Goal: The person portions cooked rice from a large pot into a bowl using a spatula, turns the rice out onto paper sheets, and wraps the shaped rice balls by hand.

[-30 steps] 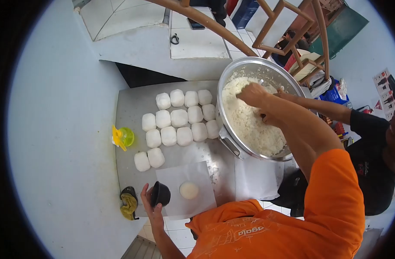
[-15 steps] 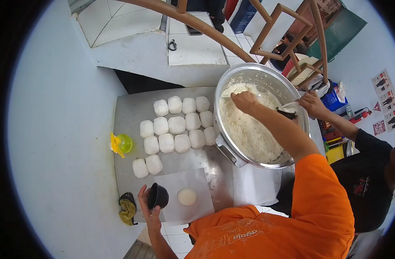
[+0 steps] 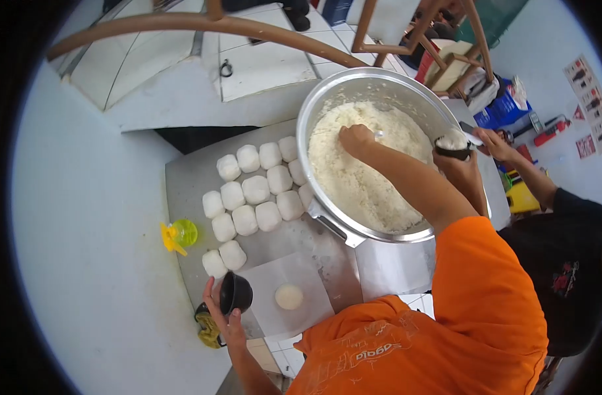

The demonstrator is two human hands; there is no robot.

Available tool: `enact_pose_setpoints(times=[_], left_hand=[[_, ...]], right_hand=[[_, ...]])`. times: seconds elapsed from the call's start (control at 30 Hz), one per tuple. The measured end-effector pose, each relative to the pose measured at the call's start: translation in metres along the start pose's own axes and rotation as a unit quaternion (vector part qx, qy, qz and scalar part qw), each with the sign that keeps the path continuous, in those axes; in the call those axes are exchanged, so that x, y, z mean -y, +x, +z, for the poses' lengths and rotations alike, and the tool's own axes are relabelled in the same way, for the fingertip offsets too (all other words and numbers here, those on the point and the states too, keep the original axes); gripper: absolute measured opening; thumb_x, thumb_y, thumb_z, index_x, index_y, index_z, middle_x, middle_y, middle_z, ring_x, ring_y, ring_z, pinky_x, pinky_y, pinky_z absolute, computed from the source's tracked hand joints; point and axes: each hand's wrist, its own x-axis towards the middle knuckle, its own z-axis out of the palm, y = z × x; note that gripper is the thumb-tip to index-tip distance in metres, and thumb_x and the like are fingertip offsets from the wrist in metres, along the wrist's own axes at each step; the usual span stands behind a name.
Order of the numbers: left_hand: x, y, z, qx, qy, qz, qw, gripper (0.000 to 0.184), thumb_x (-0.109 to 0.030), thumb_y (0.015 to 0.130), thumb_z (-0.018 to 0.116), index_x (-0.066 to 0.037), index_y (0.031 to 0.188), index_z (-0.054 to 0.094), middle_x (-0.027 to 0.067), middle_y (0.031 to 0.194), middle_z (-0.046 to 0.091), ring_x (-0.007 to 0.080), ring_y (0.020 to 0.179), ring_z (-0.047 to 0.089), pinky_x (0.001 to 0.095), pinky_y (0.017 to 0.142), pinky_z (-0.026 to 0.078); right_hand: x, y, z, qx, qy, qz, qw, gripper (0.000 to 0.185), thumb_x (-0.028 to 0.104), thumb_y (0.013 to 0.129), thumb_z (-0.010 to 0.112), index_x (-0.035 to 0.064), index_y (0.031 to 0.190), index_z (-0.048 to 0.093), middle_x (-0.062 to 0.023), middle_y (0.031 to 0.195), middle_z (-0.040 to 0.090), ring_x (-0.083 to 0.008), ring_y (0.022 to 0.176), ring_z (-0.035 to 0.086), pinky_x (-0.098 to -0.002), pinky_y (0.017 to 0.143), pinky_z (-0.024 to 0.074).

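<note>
Black bowl (image 3: 236, 292) sits clasped in left grip (image 3: 225, 321); right grip (image 3: 357, 141), closure unclear, at the rice (image 3: 353, 187)

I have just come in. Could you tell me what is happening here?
The person in orange holds a tilted black bowl in the left hand, while the right hand is in a large metal pot of white, grainy food; whether it grips a tool is unclear. Beside the pot, a co-worker holds a second black bowl with white food in it. A round white portion lies on a paper sheet, near rows of white parcels.
</note>
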Motion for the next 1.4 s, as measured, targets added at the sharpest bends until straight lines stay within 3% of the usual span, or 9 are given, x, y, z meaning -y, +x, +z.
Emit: enact_pose_setpoints(times=[0.07, 0.33, 0.53, 0.67, 0.8, 0.9, 1.13, 1.27, 1.4], left_hand=[[-0.036, 0.021, 0.017, 0.031, 0.026, 0.044, 0.998, 0.11, -0.057, 0.077, 0.083, -0.004, 0.157, 0.03, 0.019, 0.142, 0.05, 0.0299, 0.13, 0.054, 0.0418, 0.108, 0.048], [-0.136, 0.151, 0.146, 0.238, 0.07, 0.258, 0.934, 0.112, -0.015, 0.067, 0.094, -0.005, 0.158, 0.031, 0.0135, 0.133, 0.059, 0.0253, 0.124, 0.062, 0.0379, 0.107, 0.051], [-0.16, 0.162, 0.208, 0.295, -0.024, 0.206, 0.932, 0.103, -0.002, 0.065, 0.093, -0.003, 0.152, 0.039, 0.0133, 0.134, 0.062, 0.0222, 0.123, 0.063, 0.0361, 0.107, 0.051], [-0.159, 0.169, 0.212, 0.296, -0.021, 0.216, 0.93, 0.1, -0.001, 0.065, 0.093, -0.003, 0.148, 0.037, 0.0124, 0.132, 0.06, 0.0224, 0.121, 0.063, 0.0361, 0.106, 0.051], [-0.15, 0.183, 0.211, 0.253, 0.054, 0.291, 0.921, 0.101, -0.001, 0.064, 0.093, -0.004, 0.147, 0.035, 0.0135, 0.132, 0.058, 0.024, 0.12, 0.063, 0.0367, 0.107, 0.05], [-0.164, 0.183, 0.22, 0.249, 0.053, 0.24, 0.937, 0.096, -0.003, 0.065, 0.092, -0.003, 0.145, 0.039, 0.0146, 0.13, 0.059, 0.0252, 0.12, 0.063, 0.0376, 0.106, 0.05], [-0.139, 0.21, 0.278, 0.318, 0.305, 0.345, 0.828, 0.082, -0.006, 0.062, 0.091, -0.001, 0.133, 0.05, 0.0207, 0.126, 0.063, 0.0373, 0.116, 0.066, 0.0426, 0.1, 0.054], [-0.119, 0.228, 0.33, 0.389, 0.539, 0.263, 0.699, 0.073, -0.002, 0.067, 0.085, -0.002, 0.132, 0.051, 0.0247, 0.13, 0.06, 0.0425, 0.12, 0.063, 0.0459, 0.1, 0.055], [-0.073, 0.24, 0.374, 0.413, 0.62, 0.24, 0.622, 0.067, 0.002, 0.073, 0.079, -0.003, 0.134, 0.05, 0.0244, 0.134, 0.057, 0.043, 0.121, 0.063, 0.0458, 0.102, 0.055]], right_hand=[[-0.018, -0.013, -0.031, 0.043, 0.01, -0.094, 0.995, 0.022, 0.013, 0.094, 0.059, 0.0006, 0.108, 0.071, -0.0186, 0.099, 0.077, -0.0313, 0.097, 0.076, -0.0419, 0.08, 0.0606], [-0.015, -0.074, -0.064, 0.043, -0.051, -0.16, 0.985, 0.019, 0.019, 0.092, 0.065, 0.0105, 0.099, 0.081, -0.008, 0.105, 0.08, -0.0257, 0.099, 0.076, -0.0385, 0.08, 0.059], [-0.049, -0.049, -0.098, 0.065, -0.054, -0.101, 0.991, 0.022, 0.021, 0.094, 0.063, 0.0147, 0.105, 0.082, -0.0079, 0.111, 0.079, -0.0255, 0.106, 0.075, -0.041, 0.086, 0.0577], [-0.021, -0.013, -0.039, 0.066, 0.021, -0.024, 0.997, 0.024, 0.02, 0.096, 0.061, 0.0149, 0.108, 0.082, -0.0078, 0.113, 0.079, -0.0258, 0.108, 0.074, -0.0407, 0.087, 0.0578], [-0.022, -0.035, -0.04, 0.061, 0.018, -0.076, 0.995, 0.022, 0.017, 0.095, 0.061, 0.0126, 0.101, 0.082, -0.0056, 0.107, 0.08, -0.0247, 0.103, 0.075, -0.0378, 0.081, 0.0596], [-0.032, -0.053, -0.046, 0.02, -0.004, -0.114, 0.993, 0.019, 0.015, 0.093, 0.063, 0.0117, 0.093, 0.082, -0.0064, 0.099, 0.08, -0.0249, 0.096, 0.077, -0.0385, 0.079, 0.0599], [-0.03, -0.093, -0.051, 0.017, 0.023, -0.168, 0.985, 0.02, 0.012, 0.092, 0.059, 0.0036, 0.085, 0.076, -0.0119, 0.087, 0.078, -0.0291, 0.089, 0.077, -0.0418, 0.076, 0.0601], [-0.061, -0.097, -0.128, 0.227, 0.146, 0.038, 0.962, 0.02, 0.015, 0.091, 0.065, 0.0086, 0.1, 0.081, -0.0112, 0.098, 0.079, -0.0292, 0.097, 0.076, -0.0418, 0.079, 0.06], [-0.063, -0.069, -0.052, -0.055, 0.087, 0.12, 0.987, 0.019, 0.011, 0.088, 0.063, 0.0071, 0.09, 0.081, -0.0121, 0.093, 0.079, -0.0258, 0.089, 0.078, -0.0412, 0.071, 0.0611]])
